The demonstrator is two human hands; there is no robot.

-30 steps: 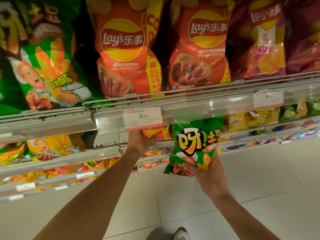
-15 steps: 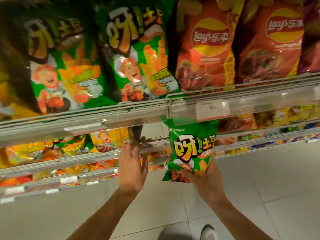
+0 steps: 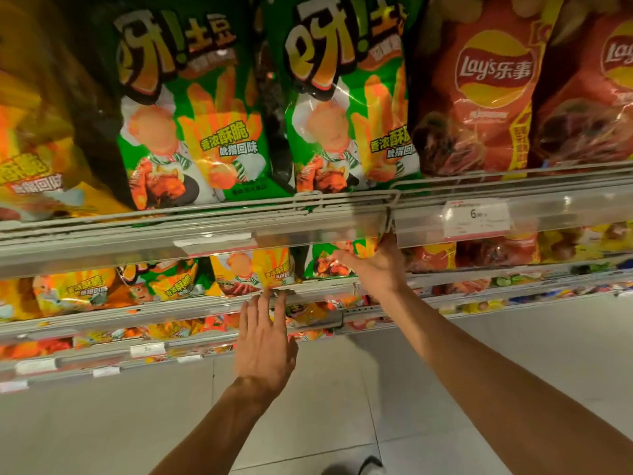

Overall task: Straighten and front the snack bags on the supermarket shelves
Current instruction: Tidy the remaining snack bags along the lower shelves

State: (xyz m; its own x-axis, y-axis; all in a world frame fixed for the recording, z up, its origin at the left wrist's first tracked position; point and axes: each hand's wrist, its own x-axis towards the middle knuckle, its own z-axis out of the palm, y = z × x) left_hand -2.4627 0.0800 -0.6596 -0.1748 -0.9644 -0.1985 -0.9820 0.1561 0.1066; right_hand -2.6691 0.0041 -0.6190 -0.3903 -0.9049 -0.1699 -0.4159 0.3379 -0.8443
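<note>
head view: right hand [image 3: 375, 269] grips small green snack bag [image 3: 337, 257] on second shelf, under the upper shelf rail [image 3: 212, 234]. left hand [image 3: 265, 341] flat, fingers straight, holding nothing. above: lay's bag [image 3: 479, 90]; price tag [image 3: 476, 219] reads "6".

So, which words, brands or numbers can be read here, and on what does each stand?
"Lay's 乐事": red bag, top shelf.
"呀!土豆": green bag, top shelf.
"香浓酥脆 吮指回味": same green bag.
"6": price tag on the shelf rail; its small print is unreadable.
Lower price tags: too small.
</note>
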